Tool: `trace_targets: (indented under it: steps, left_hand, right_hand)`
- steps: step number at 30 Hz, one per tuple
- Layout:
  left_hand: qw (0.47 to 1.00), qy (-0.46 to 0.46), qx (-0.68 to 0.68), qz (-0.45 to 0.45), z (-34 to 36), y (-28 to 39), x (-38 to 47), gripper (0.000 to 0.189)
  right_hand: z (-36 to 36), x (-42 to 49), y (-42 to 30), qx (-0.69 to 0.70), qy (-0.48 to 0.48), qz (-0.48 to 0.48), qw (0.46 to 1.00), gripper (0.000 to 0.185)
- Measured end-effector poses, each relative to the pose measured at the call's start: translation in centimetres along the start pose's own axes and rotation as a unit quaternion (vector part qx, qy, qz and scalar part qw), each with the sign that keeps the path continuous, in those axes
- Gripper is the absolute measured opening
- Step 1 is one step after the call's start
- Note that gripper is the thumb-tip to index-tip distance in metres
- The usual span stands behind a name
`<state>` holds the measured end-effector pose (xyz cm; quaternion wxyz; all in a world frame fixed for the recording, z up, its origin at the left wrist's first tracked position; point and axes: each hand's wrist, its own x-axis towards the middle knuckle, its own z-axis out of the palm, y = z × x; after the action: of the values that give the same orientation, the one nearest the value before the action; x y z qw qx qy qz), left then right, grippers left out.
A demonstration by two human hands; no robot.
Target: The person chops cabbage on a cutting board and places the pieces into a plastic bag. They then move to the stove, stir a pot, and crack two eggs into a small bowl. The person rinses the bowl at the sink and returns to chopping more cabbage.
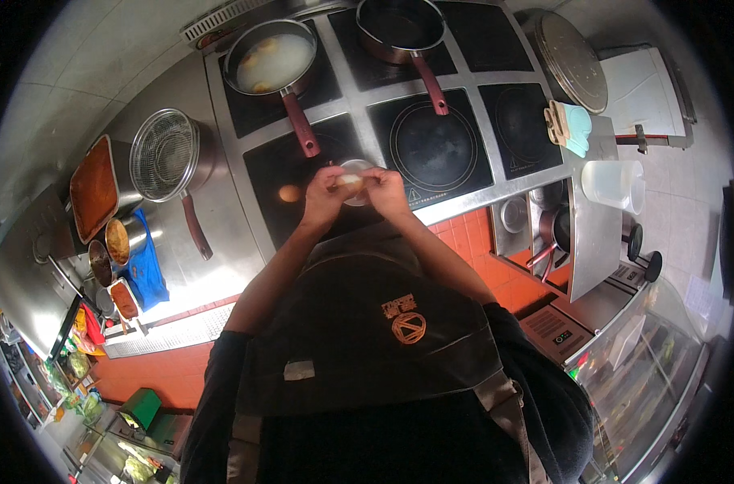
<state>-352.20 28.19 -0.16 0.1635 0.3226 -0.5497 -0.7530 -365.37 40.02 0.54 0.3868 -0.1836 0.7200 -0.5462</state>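
Observation:
Both of my hands are together over the front left hob plate (270, 166). My left hand (324, 192) and my right hand (386, 189) grip a small pale egg (349, 180) between their fingertips. Whether its shell is cracked or partly peeled is too small to tell. Just beneath and behind the egg is a small round bowl (356, 164), partly covered by my fingers. A brown egg (289, 193) lies on the black glass to the left of my left hand. Behind my hands, a frying pan (276, 63) holds cloudy whitish liquid with yellowish pieces in it.
A dark pan (402, 27) stands at the back, its handle pointing forward. Left of the hob are a wire strainer on a pot (166, 154), a tray of red-brown sauce (93, 189) and a blue cloth (146, 266). Oven mitts (575, 130) and a clear jug (612, 184) are at right.

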Motion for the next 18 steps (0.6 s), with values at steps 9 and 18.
trace_targets:
  steps: [9, 18]
  left_hand:
    - [0.998, -0.056, -0.017, -0.032, -0.7, 0.5, 0.0, 0.043]
    - [0.982, -0.074, -0.151, -0.086, -0.8, 0.6, -0.7, 0.041]
  right_hand:
    - [-0.3, 1.0, 0.2, -0.052, -0.033, -0.102, 0.993, 0.020]
    - [-0.8, 0.5, -0.8, -0.120, 0.009, -0.124, 0.985, 0.016]
